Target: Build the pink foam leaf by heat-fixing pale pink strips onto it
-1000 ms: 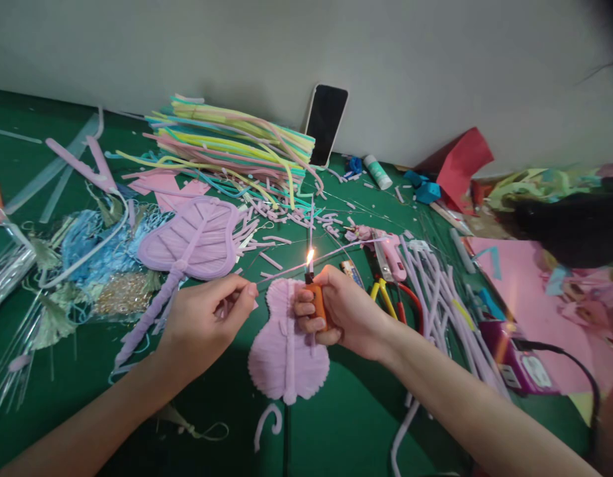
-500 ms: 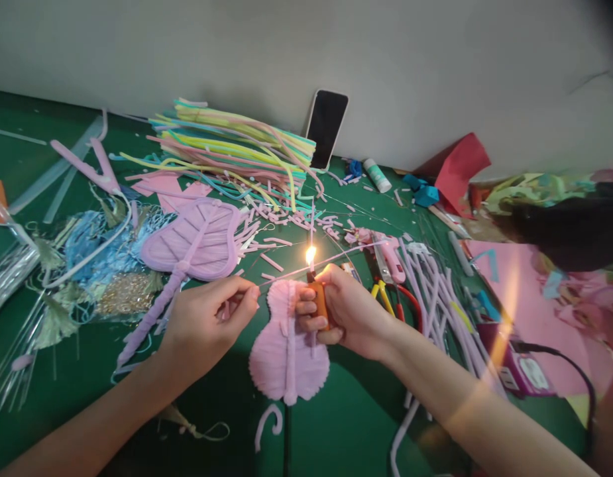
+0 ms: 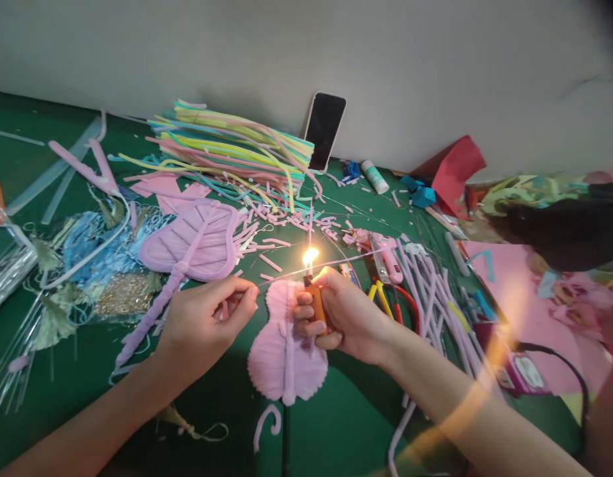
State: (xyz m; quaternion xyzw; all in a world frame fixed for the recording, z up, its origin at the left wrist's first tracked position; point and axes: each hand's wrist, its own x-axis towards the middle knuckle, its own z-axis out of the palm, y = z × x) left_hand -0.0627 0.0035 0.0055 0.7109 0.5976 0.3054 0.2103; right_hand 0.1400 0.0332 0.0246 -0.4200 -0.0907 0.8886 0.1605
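Observation:
My left hand [image 3: 211,315] is closed, thumb and forefinger pinching one end of a thin pink strand [image 3: 343,259]. The strand slants up to the right, crossing at the base of a flame. My right hand [image 3: 336,315] is wrapped round an orange lighter [image 3: 317,301], its flame [image 3: 310,256] burning at the top. Beneath the hands lies a pink gourd-shaped fuzzy piece [image 3: 286,371] with a scalloped edge, partly hidden by my right fingers. Left of it rests a lilac leaf-shaped fan [image 3: 191,238], its handle partly behind my left hand.
Bundled coloured pipe cleaners [image 3: 231,142] lie at the back beside a phone [image 3: 326,129] leaning on the wall. A pink glue gun [image 3: 386,258], pliers [image 3: 383,298] and loose lilac stems [image 3: 435,291] are on the right. Blue tassels [image 3: 97,238] lie left on the green table [image 3: 346,424].
The flame looks slightly larger and brighter, and the lighter has shifted a touch left. Both hands keep their hold; the whole view has moved very little.

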